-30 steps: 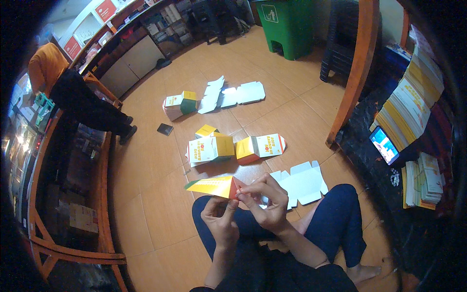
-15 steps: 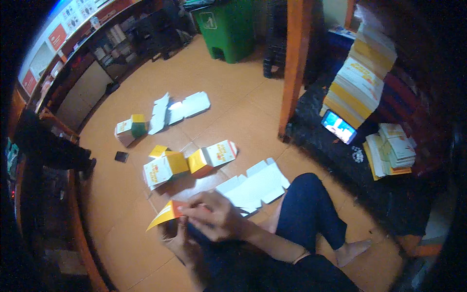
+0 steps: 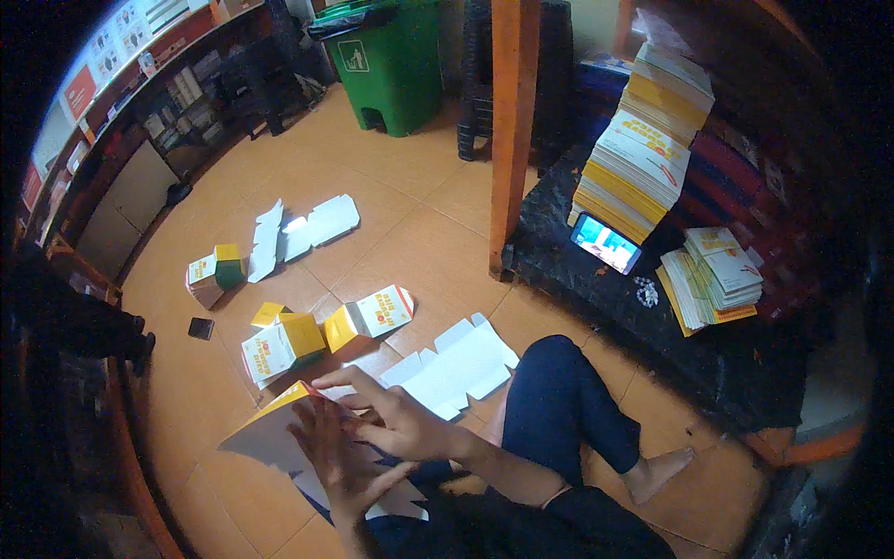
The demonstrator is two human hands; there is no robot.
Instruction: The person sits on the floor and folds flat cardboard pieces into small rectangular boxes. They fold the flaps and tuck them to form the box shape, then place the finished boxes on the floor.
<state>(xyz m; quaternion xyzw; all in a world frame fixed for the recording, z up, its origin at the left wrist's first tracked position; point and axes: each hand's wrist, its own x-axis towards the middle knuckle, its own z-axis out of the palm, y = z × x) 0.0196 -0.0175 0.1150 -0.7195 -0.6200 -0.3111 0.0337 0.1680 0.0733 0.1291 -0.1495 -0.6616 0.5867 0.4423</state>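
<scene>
— Both hands, left hand [image 3: 340,456] and right hand [image 3: 396,424], press flat on a half-folded yellow-and-white cardboard carton [image 3: 270,433] at lower left.
— Progress?
— Seemingly early: several folded cartons [image 3: 279,345] stand behind; a tall stack of flat blanks [image 3: 643,158] waits upper right.

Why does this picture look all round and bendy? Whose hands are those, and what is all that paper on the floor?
A camera on a person's head looks down, and its wide lens bends straight edges. The person sits on an orange tiled floor. Their left hand and right hand press on a half-folded yellow and white cardboard box. Nearby lie folded boxes, flat white box sheets and, farther off, a green bin. On the right stand stacks of flat boxes beside a lit phone.
</scene>
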